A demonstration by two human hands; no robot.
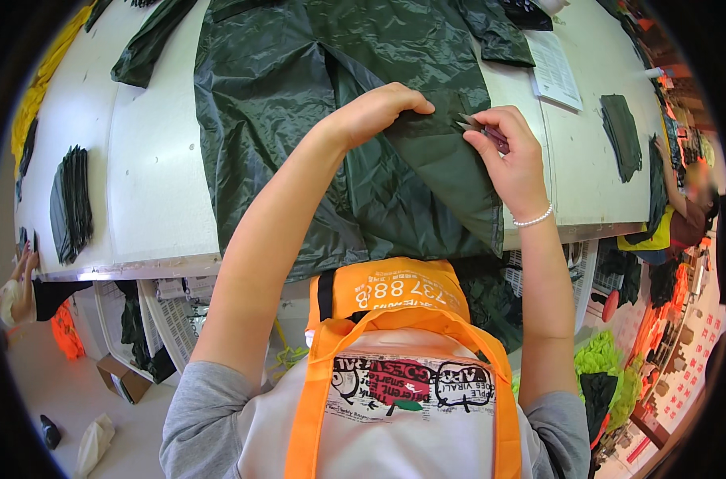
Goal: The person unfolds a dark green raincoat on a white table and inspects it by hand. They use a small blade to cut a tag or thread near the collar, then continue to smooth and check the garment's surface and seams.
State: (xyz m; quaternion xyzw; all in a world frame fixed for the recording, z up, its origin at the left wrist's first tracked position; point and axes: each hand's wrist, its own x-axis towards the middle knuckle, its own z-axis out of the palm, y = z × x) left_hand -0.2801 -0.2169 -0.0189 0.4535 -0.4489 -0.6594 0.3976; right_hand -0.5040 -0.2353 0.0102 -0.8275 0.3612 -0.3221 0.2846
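A dark green, shiny garment (267, 120) lies spread over the white table, its lower edge hanging at the front. One corner is folded over, showing a duller inner side (451, 172). My left hand (383, 110) rests on the garment above this flap, fingers curled down and gripping the cloth; the fingertips are partly hidden. My right hand (508, 148) is closed around small thread snips (468, 124) with a dark reddish handle. The blades point left, close over the flap and just right of my left fingers.
The white table (151, 184) carries a stack of dark cloth pieces (71, 203) at left, another dark stack (621, 137) at right and a printed paper (554, 72). White baskets (167, 319) stand below the front edge. Another person (686, 207) is at the far right; other hands (23, 271) show at far left.
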